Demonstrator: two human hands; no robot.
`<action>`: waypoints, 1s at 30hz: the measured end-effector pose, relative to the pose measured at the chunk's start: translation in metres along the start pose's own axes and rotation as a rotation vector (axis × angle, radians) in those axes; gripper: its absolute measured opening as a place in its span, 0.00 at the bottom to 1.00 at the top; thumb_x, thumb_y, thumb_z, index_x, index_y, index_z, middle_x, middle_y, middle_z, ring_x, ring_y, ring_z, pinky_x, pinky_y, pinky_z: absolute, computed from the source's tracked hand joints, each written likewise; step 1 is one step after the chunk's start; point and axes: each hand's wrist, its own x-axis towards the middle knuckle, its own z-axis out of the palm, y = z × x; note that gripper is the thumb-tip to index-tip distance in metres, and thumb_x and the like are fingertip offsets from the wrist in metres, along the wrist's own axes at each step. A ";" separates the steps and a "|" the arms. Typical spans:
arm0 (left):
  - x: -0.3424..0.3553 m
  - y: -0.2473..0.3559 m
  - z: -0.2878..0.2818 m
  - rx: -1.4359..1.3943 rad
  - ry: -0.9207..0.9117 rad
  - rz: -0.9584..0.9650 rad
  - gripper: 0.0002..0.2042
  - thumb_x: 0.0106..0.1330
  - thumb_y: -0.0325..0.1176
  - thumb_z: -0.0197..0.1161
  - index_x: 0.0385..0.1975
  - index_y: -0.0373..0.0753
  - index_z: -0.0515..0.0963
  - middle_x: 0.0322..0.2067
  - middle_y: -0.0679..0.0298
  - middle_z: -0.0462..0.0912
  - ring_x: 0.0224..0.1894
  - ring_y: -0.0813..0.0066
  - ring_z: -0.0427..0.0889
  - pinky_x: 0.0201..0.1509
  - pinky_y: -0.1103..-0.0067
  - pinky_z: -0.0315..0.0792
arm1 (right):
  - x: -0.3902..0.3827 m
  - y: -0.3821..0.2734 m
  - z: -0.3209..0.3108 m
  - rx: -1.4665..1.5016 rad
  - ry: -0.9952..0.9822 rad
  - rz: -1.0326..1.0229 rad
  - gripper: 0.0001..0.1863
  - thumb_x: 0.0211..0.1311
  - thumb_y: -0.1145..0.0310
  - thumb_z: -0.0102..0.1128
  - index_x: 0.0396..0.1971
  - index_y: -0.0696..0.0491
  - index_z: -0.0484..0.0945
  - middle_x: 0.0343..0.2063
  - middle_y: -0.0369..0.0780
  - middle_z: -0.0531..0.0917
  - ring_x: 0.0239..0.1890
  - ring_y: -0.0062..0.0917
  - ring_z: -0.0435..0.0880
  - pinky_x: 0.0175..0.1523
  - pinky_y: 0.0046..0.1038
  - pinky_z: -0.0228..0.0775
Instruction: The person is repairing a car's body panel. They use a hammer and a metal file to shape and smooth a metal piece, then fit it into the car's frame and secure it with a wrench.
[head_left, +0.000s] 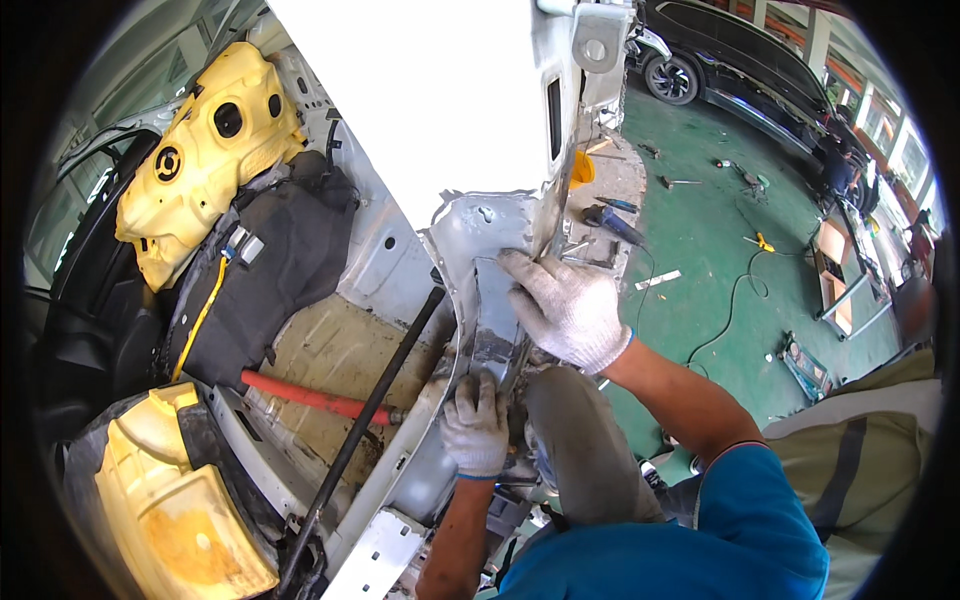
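Note:
Against the base of a car body's white pillar (430,90) lies a grey metal panel (492,300) with dark stained patches. My right hand (575,312), in a white knit glove, closes over the panel's right edge, its fingertips on the upper face. Lower down, my left hand (475,428), in a similar soiled glove, rests with extended fingers on the metal at the panel's lower end. Its palm side is hidden. Behind the left hand, a red bar (320,397) and a long black rod (375,390) cross the bare car floor.
Yellow moulded foam (215,150) and black padding (275,250) fill the car's left side. Tools, including a blue-bodied power tool (615,224), lie on a ledge at right. A cable (730,300) trails over the green floor. Someone in olive clothing (870,450) is close on my right.

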 end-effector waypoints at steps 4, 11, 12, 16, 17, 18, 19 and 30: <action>-0.001 0.000 0.002 -0.026 0.027 -0.003 0.22 0.71 0.51 0.70 0.63 0.55 0.83 0.61 0.59 0.80 0.47 0.56 0.83 0.44 0.59 0.82 | -0.002 0.001 0.002 -0.046 -0.017 -0.039 0.22 0.56 0.72 0.73 0.54 0.51 0.86 0.33 0.40 0.88 0.26 0.35 0.88 0.32 0.38 0.81; 0.002 0.000 0.005 -0.045 0.052 0.034 0.23 0.69 0.48 0.71 0.63 0.50 0.83 0.65 0.60 0.80 0.48 0.56 0.83 0.48 0.59 0.80 | -0.001 0.011 0.007 0.002 0.069 -0.092 0.22 0.58 0.68 0.71 0.55 0.49 0.85 0.24 0.39 0.83 0.20 0.33 0.85 0.24 0.37 0.76; 0.004 0.000 0.005 -0.064 0.014 0.025 0.24 0.69 0.47 0.71 0.63 0.48 0.83 0.66 0.60 0.80 0.48 0.55 0.84 0.47 0.59 0.80 | -0.002 0.012 0.007 -0.002 0.069 -0.087 0.22 0.58 0.68 0.71 0.55 0.49 0.85 0.24 0.39 0.83 0.20 0.34 0.85 0.24 0.37 0.76; 0.008 -0.001 0.006 -0.118 0.046 0.026 0.24 0.69 0.47 0.70 0.64 0.49 0.82 0.66 0.61 0.80 0.48 0.54 0.84 0.47 0.58 0.81 | -0.004 0.011 0.006 0.015 0.054 -0.081 0.23 0.56 0.71 0.72 0.55 0.50 0.84 0.24 0.40 0.83 0.21 0.35 0.86 0.25 0.38 0.77; 0.008 0.000 0.006 -0.101 0.045 0.032 0.24 0.69 0.47 0.70 0.64 0.49 0.82 0.66 0.61 0.80 0.48 0.54 0.84 0.47 0.58 0.82 | -0.004 0.011 0.006 0.028 0.044 -0.079 0.23 0.56 0.74 0.72 0.55 0.51 0.84 0.25 0.40 0.84 0.22 0.36 0.86 0.26 0.38 0.77; 0.008 0.000 0.006 -0.082 0.043 0.036 0.24 0.70 0.47 0.70 0.64 0.50 0.82 0.66 0.61 0.80 0.48 0.54 0.84 0.47 0.58 0.82 | -0.003 0.010 0.006 0.028 0.053 -0.073 0.23 0.56 0.74 0.72 0.54 0.51 0.84 0.25 0.40 0.84 0.22 0.36 0.86 0.27 0.38 0.77; 0.008 0.001 0.006 -0.064 0.041 0.038 0.24 0.70 0.48 0.70 0.65 0.51 0.82 0.65 0.62 0.80 0.48 0.54 0.84 0.48 0.59 0.82 | -0.003 0.010 0.006 0.029 0.061 -0.070 0.22 0.56 0.73 0.72 0.54 0.51 0.85 0.26 0.40 0.85 0.22 0.36 0.87 0.27 0.38 0.78; 0.007 0.005 0.004 0.026 0.015 0.003 0.23 0.71 0.50 0.70 0.64 0.55 0.83 0.64 0.64 0.81 0.49 0.58 0.82 0.47 0.60 0.82 | 0.001 0.007 0.007 0.021 -0.019 -0.028 0.17 0.58 0.75 0.71 0.49 0.50 0.86 0.37 0.39 0.92 0.27 0.36 0.90 0.32 0.36 0.83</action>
